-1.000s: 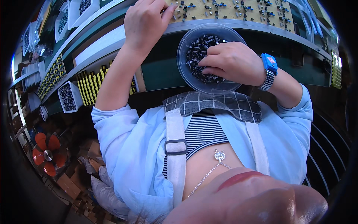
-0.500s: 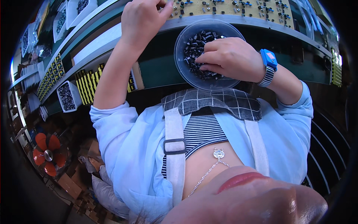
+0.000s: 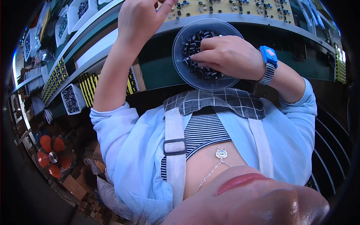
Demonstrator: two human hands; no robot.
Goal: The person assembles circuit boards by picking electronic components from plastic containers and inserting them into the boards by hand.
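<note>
My right hand (image 3: pixel 232 58) is inside a clear round plastic tub (image 3: pixel 178 71), its bent fingers closed over a heap of small black cylindrical capacitors (image 3: pixel 193 47). Whether a part is pinched between those fingertips cannot be made out. At the upper edge, my left hand (image 3: pixel 138 18) is beside a tan circuit board panel (image 3: pixel 225 7) dotted with small black, silver and blue components. The left fingers are curled with the thumb near them; their tips are cut off by the picture's edge, so what they hold is hidden. A blue wrist strap (image 3: pixel 268 56) circles my right wrist.
A metal rail (image 3: pixel 258 19) runs between tub and panel. To the left are yellow-and-black parts (image 3: pixel 85 90), a white bin of small dark parts (image 3: pixel 70 98) and more white bins (image 3: pixel 80 18). A red-bladed fan (image 3: pixel 53 156) and cardboard boxes (image 3: pixel 75 187) are below left.
The right fingers have shifted slightly left within the tub. My left hand has moved a little up and left. The whole view has shifted slightly.
</note>
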